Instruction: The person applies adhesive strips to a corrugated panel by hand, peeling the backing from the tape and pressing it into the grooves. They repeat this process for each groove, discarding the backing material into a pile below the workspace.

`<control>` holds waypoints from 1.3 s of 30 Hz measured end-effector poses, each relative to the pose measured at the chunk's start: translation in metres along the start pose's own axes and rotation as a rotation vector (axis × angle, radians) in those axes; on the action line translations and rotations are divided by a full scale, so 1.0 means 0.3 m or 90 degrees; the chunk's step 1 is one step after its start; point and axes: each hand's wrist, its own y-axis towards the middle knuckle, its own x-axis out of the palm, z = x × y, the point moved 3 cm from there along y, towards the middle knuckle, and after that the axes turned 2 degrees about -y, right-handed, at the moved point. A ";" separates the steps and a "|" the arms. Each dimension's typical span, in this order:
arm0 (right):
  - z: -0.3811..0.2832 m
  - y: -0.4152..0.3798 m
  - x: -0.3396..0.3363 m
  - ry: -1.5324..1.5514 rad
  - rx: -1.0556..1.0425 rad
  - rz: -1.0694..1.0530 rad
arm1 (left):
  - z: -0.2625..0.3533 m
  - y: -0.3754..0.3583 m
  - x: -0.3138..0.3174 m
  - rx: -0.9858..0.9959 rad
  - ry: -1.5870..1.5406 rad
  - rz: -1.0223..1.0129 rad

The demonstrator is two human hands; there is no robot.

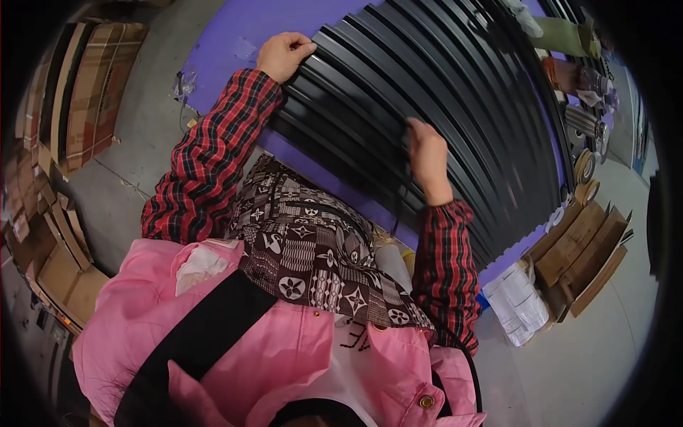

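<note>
Long black ribbed strips (pixel 427 78) lie side by side across a purple table (pixel 228 35). At the strips' left ends, my left hand (pixel 284 55) has its thumb and index finger pinched together; whatever may be between them is too small to make out. My right hand (pixel 429 158) is over the middle of the strips, slightly blurred, its fingers pointing up and left. I cannot tell whether its fingers hold anything. Both forearms wear red and black plaid sleeves.
Cardboard boxes (pixel 103 92) stand on the left. Flattened cardboard (pixel 583 249) and a white wrapped bundle (pixel 516 302) sit on the floor at the right. A co-worker's gloved hand (pixel 523 18) and rolls of material (pixel 587 121) are at the table's far right.
</note>
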 end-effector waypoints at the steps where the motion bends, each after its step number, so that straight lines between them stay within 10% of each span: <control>1: 0.072 -0.088 -0.030 0.014 0.036 0.007 | -0.017 0.001 0.009 -0.003 -0.019 -0.020; 15: 0.582 -0.679 -0.069 0.685 0.449 0.303 | -0.023 -0.007 0.012 -0.069 -0.093 -0.206; 39: 0.660 -0.632 -0.015 0.323 0.506 0.235 | -0.117 0.032 -0.064 -0.129 -0.120 -0.168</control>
